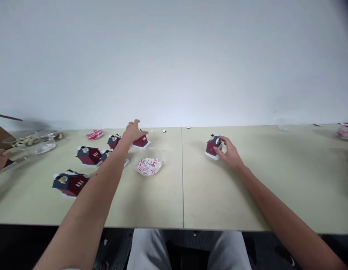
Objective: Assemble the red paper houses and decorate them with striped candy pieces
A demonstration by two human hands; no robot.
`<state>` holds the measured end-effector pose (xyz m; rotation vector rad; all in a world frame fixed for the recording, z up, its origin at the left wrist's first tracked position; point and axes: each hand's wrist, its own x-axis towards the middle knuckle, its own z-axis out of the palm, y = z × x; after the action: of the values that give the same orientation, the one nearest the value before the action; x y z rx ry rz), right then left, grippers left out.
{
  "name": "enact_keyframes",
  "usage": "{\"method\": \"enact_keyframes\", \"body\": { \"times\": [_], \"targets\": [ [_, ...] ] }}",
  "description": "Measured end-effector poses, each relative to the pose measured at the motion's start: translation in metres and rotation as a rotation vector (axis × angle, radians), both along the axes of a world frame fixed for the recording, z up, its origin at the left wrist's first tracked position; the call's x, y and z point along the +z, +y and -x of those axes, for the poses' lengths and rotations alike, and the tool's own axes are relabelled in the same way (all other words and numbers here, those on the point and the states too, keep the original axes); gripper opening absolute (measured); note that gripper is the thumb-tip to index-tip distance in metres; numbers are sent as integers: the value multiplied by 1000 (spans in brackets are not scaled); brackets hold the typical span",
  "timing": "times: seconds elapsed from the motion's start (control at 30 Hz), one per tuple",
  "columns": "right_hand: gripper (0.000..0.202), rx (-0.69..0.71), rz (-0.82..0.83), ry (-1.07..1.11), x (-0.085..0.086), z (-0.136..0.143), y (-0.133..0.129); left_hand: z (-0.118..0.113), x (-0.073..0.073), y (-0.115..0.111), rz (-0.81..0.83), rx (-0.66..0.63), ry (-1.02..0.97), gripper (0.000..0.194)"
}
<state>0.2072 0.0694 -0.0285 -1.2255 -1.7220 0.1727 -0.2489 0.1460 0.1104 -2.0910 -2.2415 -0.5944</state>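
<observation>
To the right of the table seam, my right hand (pixel 228 152) grips a small dark red house (pixel 212 147) with a blue roof and white base. My left hand (pixel 136 132) reaches over another such house (pixel 141 141) at the back left, fingers apart; whether it touches the roof is unclear. Nearer me stands a clear bowl (pixel 148 167) of red-and-white striped pieces. Several more houses, among them a large one (pixel 71 183) and one behind it (pixel 88 155), stand to the left, partly behind my left forearm.
Clear containers with beige pieces (pixel 26 141) and white pieces (pixel 45 148) lie at the far left, near another person's hand (pixel 0 160). A red-and-white heap (pixel 94 134) lies at the back. More striped pieces (pixel 345 132) sit at the far right. The wall borders the table.
</observation>
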Motion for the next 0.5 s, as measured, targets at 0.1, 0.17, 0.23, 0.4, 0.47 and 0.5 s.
{"method": "enact_keyframes", "body": {
  "times": [0.1, 0.17, 0.23, 0.4, 0.47, 0.5],
  "targets": [
    [59, -4, 9, 0, -3, -2, 3, -16, 14, -30, -207, -190, -11, 49],
    [59, -1, 6, 3, -5, -3, 3, -30, 15, -56, -51, -400, -3, 37],
    [60, 6, -17, 9, -5, -2, 2, -42, 7, -79, 248, -557, 102, 32],
    [59, 20, -36, 42, -3, 5, -4, -58, -22, -99, 611, -525, 422, 31],
    [58, 21, -25, 43, -1, 8, -7, -58, -28, -97, 601, -530, 419, 31],
    [58, 20, -23, 40, 0, 9, -9, -58, -29, -95, 596, -536, 405, 31]
  ]
}}
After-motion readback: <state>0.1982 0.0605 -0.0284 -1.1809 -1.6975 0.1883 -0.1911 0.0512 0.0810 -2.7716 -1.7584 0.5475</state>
